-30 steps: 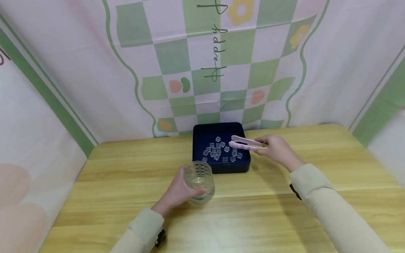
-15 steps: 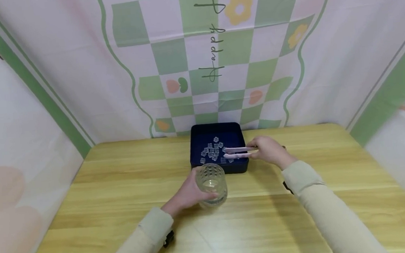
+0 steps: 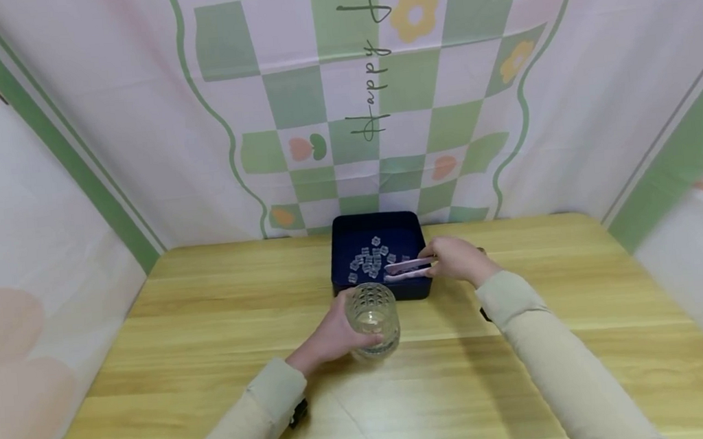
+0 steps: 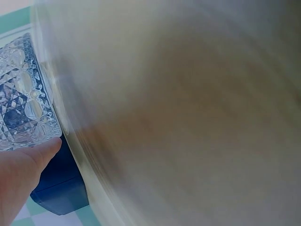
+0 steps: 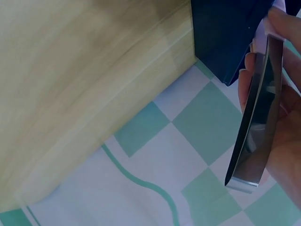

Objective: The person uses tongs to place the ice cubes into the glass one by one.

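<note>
A patterned clear glass (image 3: pixel 373 314) is gripped by my left hand (image 3: pixel 335 327), just in front of a dark blue tray (image 3: pixel 342 228). In the left wrist view the cut-glass pattern of the glass (image 4: pixel 21 94) shows above my fingers. My right hand (image 3: pixel 456 259) holds tongs (image 3: pixel 407 265) with pale pink tips and a metal handle (image 5: pixel 256 136). The two tips reach over the right rim into the tray, a little apart, low among the small clear flower-shaped pieces. Several of these pieces (image 3: pixel 367 259) lie heaped in the tray's middle; those at the right are partly hidden by the tongs.
The tray stands at the back of a wooden table (image 3: pixel 233 291), close to a green-and-white checked cloth (image 3: pixel 350 88) hung behind it. White cloth (image 3: pixel 36 224) also hangs at the left side. The near part of the table lies between my two sleeves.
The tongs have come down and leftward, deeper into the tray, and their tips have drawn closer together. My left hand has moved the glass to the right along the tray's front.
</note>
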Demonstrator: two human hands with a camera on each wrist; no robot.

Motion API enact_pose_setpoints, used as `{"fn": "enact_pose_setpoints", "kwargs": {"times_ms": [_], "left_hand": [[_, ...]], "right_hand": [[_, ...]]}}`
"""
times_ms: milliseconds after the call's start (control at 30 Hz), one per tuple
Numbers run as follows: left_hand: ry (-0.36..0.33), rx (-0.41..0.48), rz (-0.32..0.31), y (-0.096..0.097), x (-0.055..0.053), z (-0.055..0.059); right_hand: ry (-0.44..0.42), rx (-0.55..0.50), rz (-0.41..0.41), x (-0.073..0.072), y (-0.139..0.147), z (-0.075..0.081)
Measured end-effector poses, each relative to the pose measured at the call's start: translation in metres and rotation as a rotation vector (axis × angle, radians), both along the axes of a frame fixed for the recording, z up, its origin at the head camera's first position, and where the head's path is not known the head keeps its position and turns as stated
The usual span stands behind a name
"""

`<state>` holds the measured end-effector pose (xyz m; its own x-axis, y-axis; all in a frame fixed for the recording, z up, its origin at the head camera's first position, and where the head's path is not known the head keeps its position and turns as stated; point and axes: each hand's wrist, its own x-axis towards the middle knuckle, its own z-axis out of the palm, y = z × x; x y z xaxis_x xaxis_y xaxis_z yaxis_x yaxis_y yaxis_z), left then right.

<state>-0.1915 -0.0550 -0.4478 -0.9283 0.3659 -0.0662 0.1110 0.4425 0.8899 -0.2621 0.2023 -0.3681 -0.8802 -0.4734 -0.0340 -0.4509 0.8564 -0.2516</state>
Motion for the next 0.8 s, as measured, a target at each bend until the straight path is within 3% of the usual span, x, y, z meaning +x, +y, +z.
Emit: {"fn": "enact_pose_setpoints", "kwargs": {"times_ms": [367, 800], "left_hand": [[-0.024, 0.017, 0.004, 0.001, 0.001, 0.000], [-0.042, -0.009, 0.008, 0.001, 0.001, -0.001]], "right_hand": [[0.058, 0.112, 0.014, -0.001, -0.011, 0.001], [0.082, 0.096, -0.070, -0.003, -0.009, -0.010]]}}
